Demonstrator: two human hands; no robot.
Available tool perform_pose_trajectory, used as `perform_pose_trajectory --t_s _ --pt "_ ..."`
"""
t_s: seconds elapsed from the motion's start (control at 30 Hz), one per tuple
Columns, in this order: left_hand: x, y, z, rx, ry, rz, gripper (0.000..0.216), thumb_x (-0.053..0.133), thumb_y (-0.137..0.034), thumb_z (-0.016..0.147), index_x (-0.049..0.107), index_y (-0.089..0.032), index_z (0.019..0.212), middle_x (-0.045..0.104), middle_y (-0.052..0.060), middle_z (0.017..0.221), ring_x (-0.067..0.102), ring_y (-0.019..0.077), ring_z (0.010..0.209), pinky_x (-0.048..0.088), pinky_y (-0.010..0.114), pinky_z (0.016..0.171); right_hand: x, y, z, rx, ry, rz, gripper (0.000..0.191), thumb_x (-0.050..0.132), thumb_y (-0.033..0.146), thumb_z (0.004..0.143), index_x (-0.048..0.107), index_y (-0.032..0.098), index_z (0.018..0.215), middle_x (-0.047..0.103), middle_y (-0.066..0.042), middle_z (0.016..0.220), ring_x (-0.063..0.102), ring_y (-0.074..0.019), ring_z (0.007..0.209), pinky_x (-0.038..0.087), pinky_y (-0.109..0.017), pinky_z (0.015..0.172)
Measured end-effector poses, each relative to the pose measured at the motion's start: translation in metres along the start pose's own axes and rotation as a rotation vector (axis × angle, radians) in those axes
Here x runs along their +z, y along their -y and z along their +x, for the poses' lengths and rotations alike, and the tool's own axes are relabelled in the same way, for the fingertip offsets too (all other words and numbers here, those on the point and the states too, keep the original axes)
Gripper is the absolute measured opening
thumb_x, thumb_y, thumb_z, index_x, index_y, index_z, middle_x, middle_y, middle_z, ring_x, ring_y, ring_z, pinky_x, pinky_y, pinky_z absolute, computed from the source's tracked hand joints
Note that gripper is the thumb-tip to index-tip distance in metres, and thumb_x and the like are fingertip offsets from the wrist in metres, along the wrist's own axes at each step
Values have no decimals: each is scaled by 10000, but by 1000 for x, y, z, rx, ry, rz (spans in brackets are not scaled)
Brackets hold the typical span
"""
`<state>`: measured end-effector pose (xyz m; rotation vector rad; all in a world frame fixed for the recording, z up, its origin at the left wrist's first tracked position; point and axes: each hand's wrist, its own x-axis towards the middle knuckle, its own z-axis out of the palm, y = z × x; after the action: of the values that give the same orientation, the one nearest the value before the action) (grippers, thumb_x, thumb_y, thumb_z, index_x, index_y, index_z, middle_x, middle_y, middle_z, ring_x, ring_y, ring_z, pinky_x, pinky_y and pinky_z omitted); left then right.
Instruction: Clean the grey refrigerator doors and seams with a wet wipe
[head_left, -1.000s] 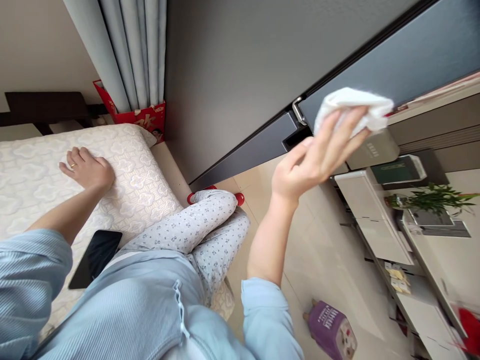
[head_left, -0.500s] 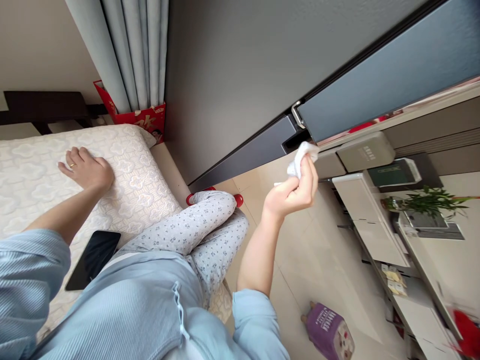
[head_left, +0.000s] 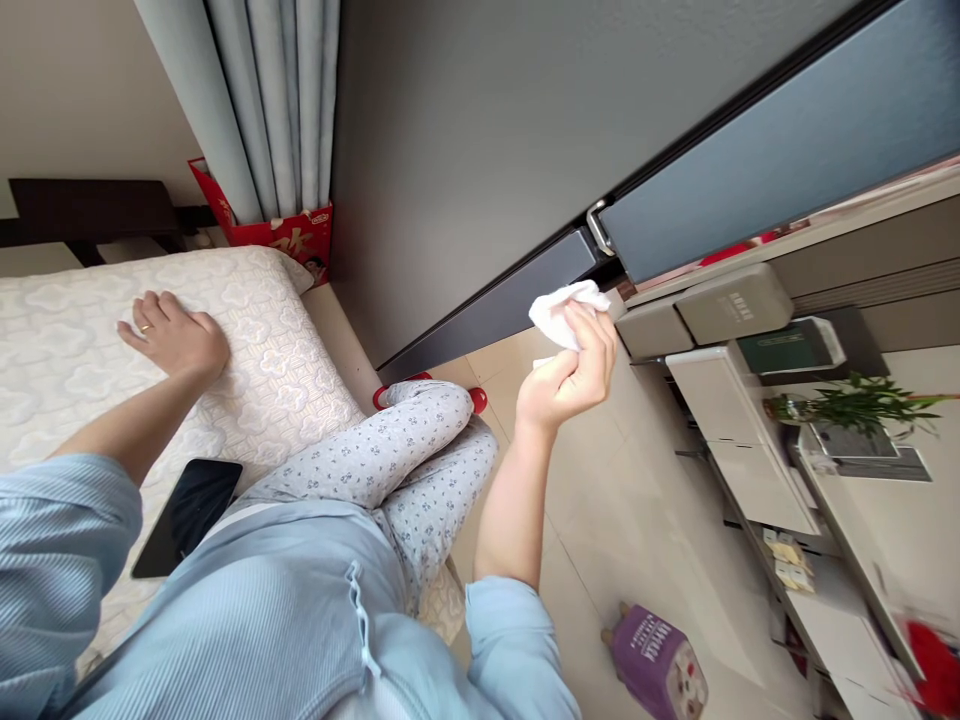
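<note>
Apart, right hand clamps cloth, left hand rests on mattress, red bag beyond.

1 head camera, aimed forward and down!
It's peering over the person's lap, close on the left hand and right hand.

1. Under the left hand lies a quilted mattress, with a beige wall beyond it.
2. Ahead of that hand hang grey-blue curtains.
3. Beyond the right hand stands a dark grey door panel with a metal handle.
4. Right of that hand, a white cabinet rises from beige floor tiles.
</note>
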<state>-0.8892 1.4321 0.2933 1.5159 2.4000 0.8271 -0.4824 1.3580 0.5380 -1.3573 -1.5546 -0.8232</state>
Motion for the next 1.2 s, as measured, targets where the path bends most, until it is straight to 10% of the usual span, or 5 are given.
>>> perform_pose_trajectory --t_s 0.1,0.5,1.2 --pt "-1 0 -1 22 39 52 507 302 -291 1034 381 19 1428 345 239 1579 235 359 1558 177 810 1013 10 -19 -4 23 -12 -20 543 223 114 936 672 123 1242 671 -139 1221 659 -208 1255 555 -447 1100" --pt "1 -1 0 -44 0 -55 545 417 -214 948 462 -23 1457 378 232 1603 257 342 1550 55 675 1269 31 -143 17 182 166 -200 614 297 71 780 621 115 1299 655 -134 1279 600 -202 1325 506 -441 1143" --pt "3 -1 3 -58 -20 23 582 352 -299 943 495 -98 1470 413 198 1598 315 337 1534 123 649 1284 52 -80 20 307 145 -87 485 185 354 1084 582 104 1206 590 -116 1127 641 -147 1058 580 -344 957"
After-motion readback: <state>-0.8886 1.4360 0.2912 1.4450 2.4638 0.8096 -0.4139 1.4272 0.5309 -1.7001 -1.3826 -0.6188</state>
